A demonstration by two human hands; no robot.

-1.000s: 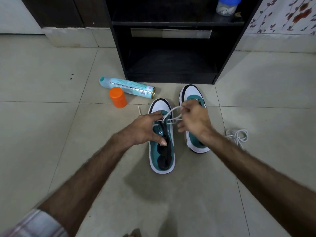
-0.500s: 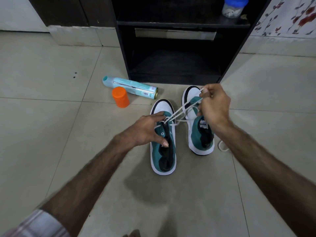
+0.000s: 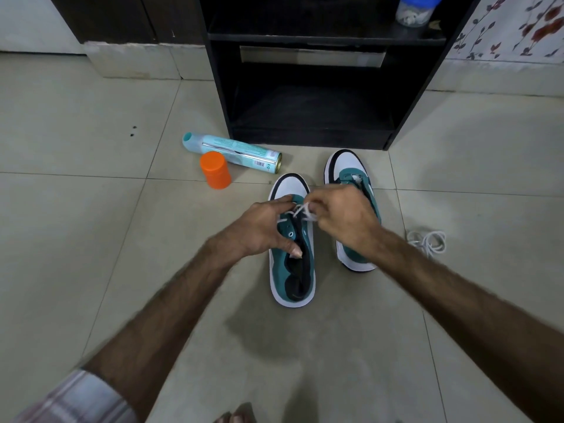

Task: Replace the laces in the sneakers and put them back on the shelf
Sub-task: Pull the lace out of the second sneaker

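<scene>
Fig. — Lacing stage, head view. Two teal-and-white sneakers stand side by side on the tiled floor (image 3: 91,239), toes toward the black shelf (image 3: 308,117). Left sneaker (image 3: 291,270) is the one in work; right sneaker (image 3: 345,169) sits just beside it, partly hidden by the R wrist.

Left hand (image 3: 259,230) rests on the left sneaker's upper, fingers curled over the eyelet edge, thumb reaching into the opening: it steadies the shoe. Right hand (image 3: 341,218) is clenched on the white lace (image 3: 300,210), pinching it near the lower eyelets; which end it holds cannot be told. A second white lace (image 3: 427,241) lies coiled on the floor, apart from the shoes, right of the R forearm.

Handling, est.: lace is light, limp, w/ no stiffness except probably at the tip, so best gripped close to the tip for threading. Sneaker is light and will slide on smooth tile unless pinned; hold at the eyelet panel or heel, not the soft tongue.

Nearby: spray can (image 3: 235,152) lying on its side, orange cap (image 3: 215,169) touching it, jar (image 3: 415,9) on the shelf.
</scene>
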